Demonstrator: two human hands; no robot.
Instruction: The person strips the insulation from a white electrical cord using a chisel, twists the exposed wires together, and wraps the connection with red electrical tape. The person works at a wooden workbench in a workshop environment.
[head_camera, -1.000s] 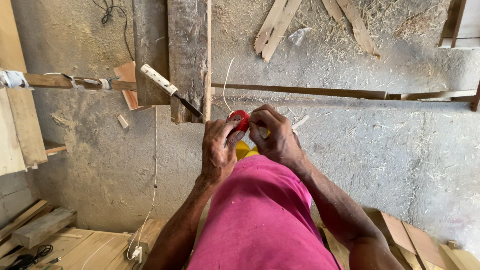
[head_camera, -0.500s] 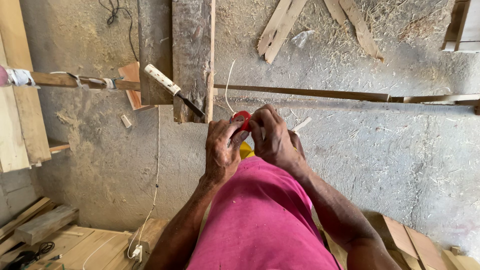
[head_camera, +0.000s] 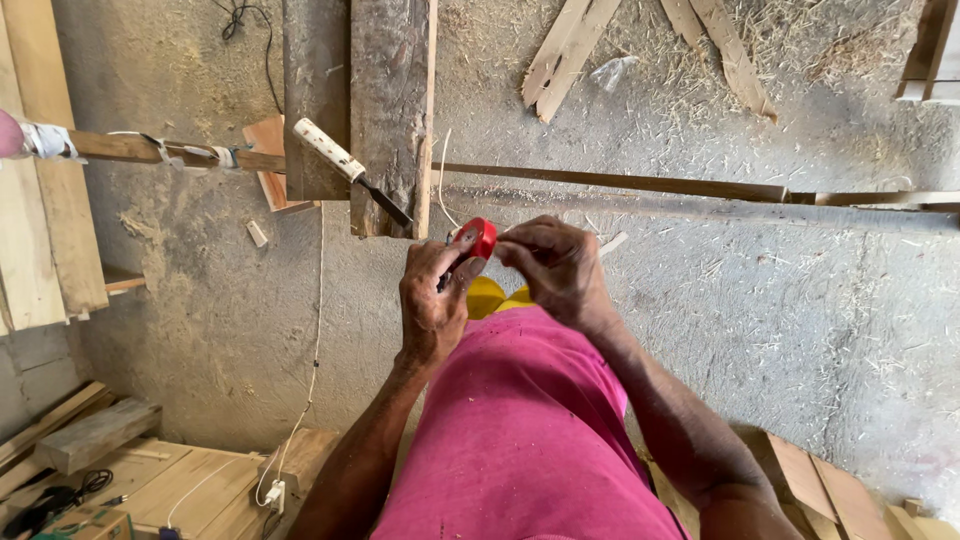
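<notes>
While both hands are pinching a small red tape roll (head_camera: 478, 238), the left hand (head_camera: 432, 305) is gripping its rim. The right hand (head_camera: 556, 270) is picking at its edge; no strip looks pulled free yet.

You had one camera only, worn on your head and aimed steeply down past your pink shirt (head_camera: 520, 440) to the concrete floor (head_camera: 780, 330). It sat close to your left hand (head_camera: 432, 305) and right hand (head_camera: 560, 270), which met near the middle of the frame. The floor lay much farther off, and its top edge took in a rough wooden plank (head_camera: 390, 110). With a single view, nothing was shared with another.
</notes>
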